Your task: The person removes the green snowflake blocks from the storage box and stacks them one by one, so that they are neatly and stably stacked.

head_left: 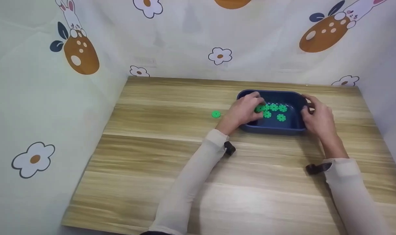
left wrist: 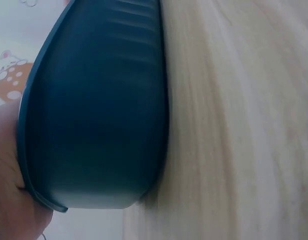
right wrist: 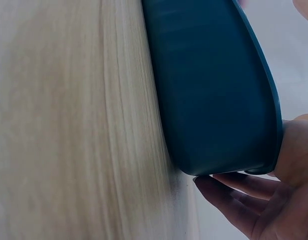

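A dark blue rectangular plastic bin (head_left: 272, 131) stands on the table, with several green notched plastic discs (head_left: 281, 117) inside. Over its left rim reaches my left hand (head_left: 245, 109), the thumb and fingers pinching a green disc (head_left: 259, 108) close to the others. In the left wrist view only part of that hand (left wrist: 11, 175) shows beyond the rim, and its fingertips are hidden by the bin wall (left wrist: 99, 110). My right hand (head_left: 320, 117) grips the bin's right end, thumb at the rim; in the right wrist view its fingers (right wrist: 233, 200) lie along the outside of the end wall.
One more green disc (head_left: 216, 114) lies on the wooden table (head_left: 158, 156), left of the bin. A patterned cloth (head_left: 184, 42) hangs along the back and left sides. Black wrist straps (head_left: 229, 148) sit at both sleeve cuffs.
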`<state>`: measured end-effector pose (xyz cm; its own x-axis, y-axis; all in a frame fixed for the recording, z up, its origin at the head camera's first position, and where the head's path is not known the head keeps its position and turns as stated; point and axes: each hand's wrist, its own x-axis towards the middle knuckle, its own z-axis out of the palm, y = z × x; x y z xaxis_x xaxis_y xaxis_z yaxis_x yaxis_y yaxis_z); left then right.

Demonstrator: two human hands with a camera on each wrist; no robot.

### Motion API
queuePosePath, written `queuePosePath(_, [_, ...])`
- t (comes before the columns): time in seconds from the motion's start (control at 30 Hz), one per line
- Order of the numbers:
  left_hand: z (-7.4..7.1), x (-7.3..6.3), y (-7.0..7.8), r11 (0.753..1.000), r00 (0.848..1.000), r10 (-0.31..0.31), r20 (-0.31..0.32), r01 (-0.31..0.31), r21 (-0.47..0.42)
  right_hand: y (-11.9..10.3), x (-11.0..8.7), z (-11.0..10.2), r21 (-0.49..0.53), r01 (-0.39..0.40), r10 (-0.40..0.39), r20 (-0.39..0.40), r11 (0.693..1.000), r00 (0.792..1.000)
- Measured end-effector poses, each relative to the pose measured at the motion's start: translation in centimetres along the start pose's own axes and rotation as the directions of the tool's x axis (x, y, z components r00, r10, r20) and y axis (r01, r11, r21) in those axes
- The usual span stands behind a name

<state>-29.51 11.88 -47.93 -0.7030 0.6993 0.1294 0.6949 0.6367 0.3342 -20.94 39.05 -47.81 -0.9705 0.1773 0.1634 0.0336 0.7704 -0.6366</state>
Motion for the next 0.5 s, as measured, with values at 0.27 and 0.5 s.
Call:
queuePosePath(0.27, [0.2,-0.6,-0.7,0.979,0.993,0.008,-0.122,-0.032,-0.2,-0.1,0.1,0.1,0.01,0.006,-0.006,-0.006,1.0,1.0])
queuePosePath(0.5, [0.5,-1.2,-1.6,0.918,0.976,-0.009,-0.218,-0.078,-0.388,0.0,0.1,0.1,0.021,-0.009,0.009,0.001,1.0,1.0])
